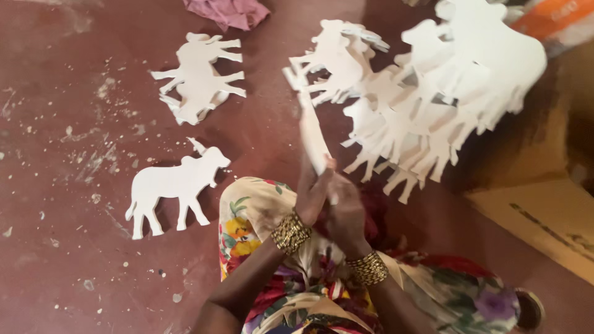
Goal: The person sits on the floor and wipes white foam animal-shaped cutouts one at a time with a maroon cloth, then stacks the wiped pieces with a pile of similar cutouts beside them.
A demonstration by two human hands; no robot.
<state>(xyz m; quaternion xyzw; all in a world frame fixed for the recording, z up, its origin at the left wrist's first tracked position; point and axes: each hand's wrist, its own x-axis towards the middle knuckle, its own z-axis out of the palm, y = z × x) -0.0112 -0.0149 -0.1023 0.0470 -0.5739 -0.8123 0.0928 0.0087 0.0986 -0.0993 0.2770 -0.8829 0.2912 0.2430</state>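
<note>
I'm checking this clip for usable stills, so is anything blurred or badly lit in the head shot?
Head view: the single white cow-shaped cutout on the red-brown floor is fairly sharp; the left hand, right hand and pile of white cutouts are smeared by motion; lighting is soft, without glare.

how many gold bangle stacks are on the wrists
2: one bangle stack on the left wrist, one bangle stack on the right wrist, both just below the hands gripping a white cutout.
</note>
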